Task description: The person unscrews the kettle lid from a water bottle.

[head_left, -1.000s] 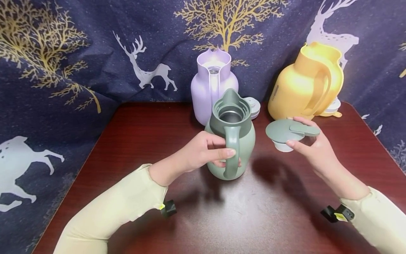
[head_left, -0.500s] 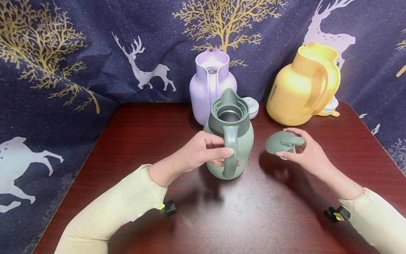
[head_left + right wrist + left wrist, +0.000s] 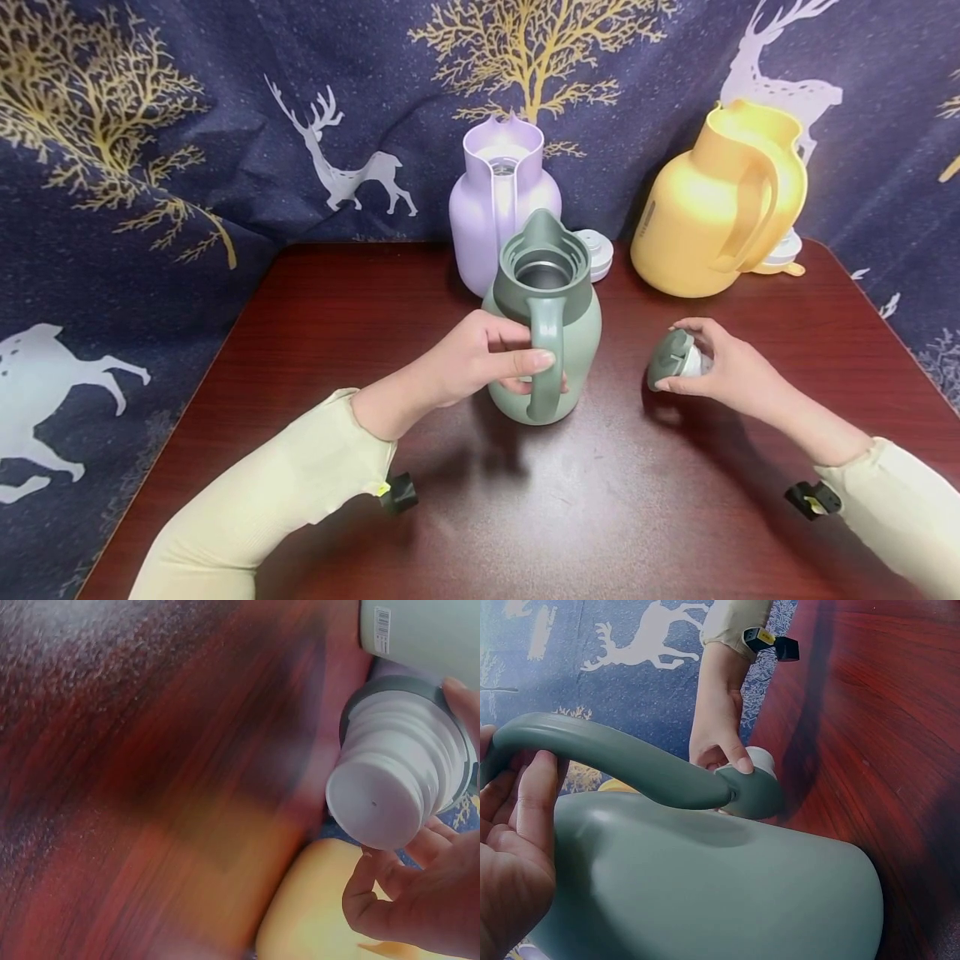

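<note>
My head camera looks forward and down across the dark red table (image 3: pixel 315 333) toward the deer-print backdrop (image 3: pixel 150 125), at a middling distance. My left wrist camera sits tight against the green jug (image 3: pixel 705 885), facing over it toward the lid (image 3: pixel 754 791). The right wrist camera, very close and partly blurred, seems to look across the tabletop at that same lid's white plug (image 3: pixel 382 799).

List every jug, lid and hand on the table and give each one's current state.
Green jug: upright, mouth open, lid off.
Green lid: tipped on edge, low over the table.
Left hand: grips the green jug's handle.
Right hand: holds the green lid.
Purple jug: upright, lid off.
White lid: lies beside the purple jug.
Yellow jug: upright, lid off.
</note>
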Demonstrator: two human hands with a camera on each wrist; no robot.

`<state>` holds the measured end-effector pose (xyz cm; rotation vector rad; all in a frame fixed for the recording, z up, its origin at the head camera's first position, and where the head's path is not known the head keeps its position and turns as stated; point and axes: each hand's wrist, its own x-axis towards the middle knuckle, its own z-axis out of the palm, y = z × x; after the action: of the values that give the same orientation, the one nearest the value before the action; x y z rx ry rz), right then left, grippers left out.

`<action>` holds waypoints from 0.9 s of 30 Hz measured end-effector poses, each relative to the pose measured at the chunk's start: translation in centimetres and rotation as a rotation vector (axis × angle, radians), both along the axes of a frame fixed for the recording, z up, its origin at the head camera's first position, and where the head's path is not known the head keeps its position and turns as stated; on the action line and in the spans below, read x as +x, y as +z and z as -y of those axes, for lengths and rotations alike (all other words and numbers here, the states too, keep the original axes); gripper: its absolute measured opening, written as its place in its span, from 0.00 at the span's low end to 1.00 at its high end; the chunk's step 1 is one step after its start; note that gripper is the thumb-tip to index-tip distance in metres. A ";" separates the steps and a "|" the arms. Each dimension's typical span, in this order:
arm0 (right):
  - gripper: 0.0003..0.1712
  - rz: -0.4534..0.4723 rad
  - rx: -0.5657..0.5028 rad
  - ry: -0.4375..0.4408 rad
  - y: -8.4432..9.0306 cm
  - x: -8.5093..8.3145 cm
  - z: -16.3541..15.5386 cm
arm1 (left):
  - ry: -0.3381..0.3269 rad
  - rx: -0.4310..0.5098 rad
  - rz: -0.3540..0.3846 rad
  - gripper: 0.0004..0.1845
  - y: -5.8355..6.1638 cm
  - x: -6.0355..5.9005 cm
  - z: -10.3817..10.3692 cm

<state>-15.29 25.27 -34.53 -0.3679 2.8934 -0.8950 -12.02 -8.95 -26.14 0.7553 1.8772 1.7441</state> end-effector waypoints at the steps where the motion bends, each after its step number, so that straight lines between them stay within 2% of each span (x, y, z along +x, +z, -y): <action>1: 0.48 0.006 0.008 0.001 0.0 0.0 0.0 | 0.000 0.001 0.001 0.15 0.0 0.0 0.0; 8: 0.50 0.012 0.106 0.060 -0.1 -0.3 0.0 | 0.004 0.011 0.013 0.15 0.0 0.1 0.0; 13: 0.49 -0.047 0.164 0.103 -0.3 -0.9 0.5 | 0.005 0.009 0.009 0.15 0.0 0.0 0.0; 18: 0.49 -0.100 0.222 0.107 -0.5 -1.1 1.7 | 0.002 0.020 0.014 0.15 -0.1 0.0 0.0; 24: 0.50 -0.114 0.178 0.158 -0.8 -1.2 2.6 | 0.038 -0.009 0.015 0.15 -0.1 0.3 -0.1; 27: 0.49 -0.158 0.169 0.184 -1.2 -1.2 2.9 | 0.075 -0.016 0.042 0.15 0.0 0.7 -0.2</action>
<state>-16.54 22.34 -35.73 -0.7041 2.9846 -0.6150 -11.34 -8.78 -26.16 0.6444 1.9114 1.7749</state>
